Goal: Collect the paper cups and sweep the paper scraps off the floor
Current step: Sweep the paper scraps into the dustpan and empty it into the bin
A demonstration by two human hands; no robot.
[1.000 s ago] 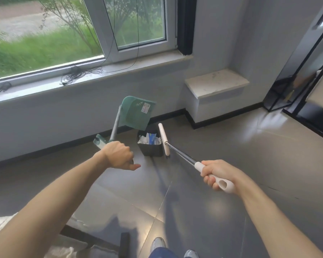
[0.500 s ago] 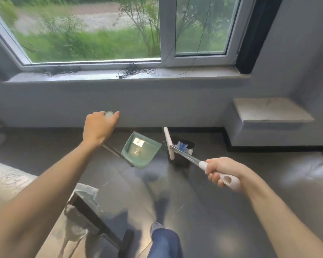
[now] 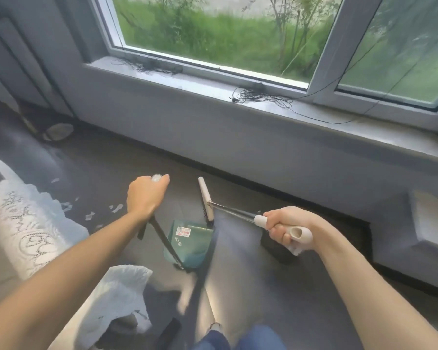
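Green plastic forms the dustpan [image 3: 191,245], which is seen low over the grey floor [image 3: 250,286] between the 2 arms, its pan hanging from a dark pole. The top of that pole is gripped by the left hand [image 3: 146,197], fingers curled over its pale knob. The broom [image 3: 206,199] is held by the right hand [image 3: 286,227], whose fingers are wrapped round the cream handle end; the metal shaft runs up and left to the white brush head, which stands on edge with its dark bristles just above the dustpan's far rim. Whether they touch cannot be told. White paper scraps [image 3: 90,215] are scattered on the floor to the left of the left hand, near a lace-covered white cloth [image 3: 23,223]. A crumpled white bag [image 3: 116,291] is seen under the left forearm. A dark bin [image 3: 274,248] is partly hidden behind the right hand. Black cord [image 3: 261,97] is tangled on the windowsill [image 3: 314,127] below the window.
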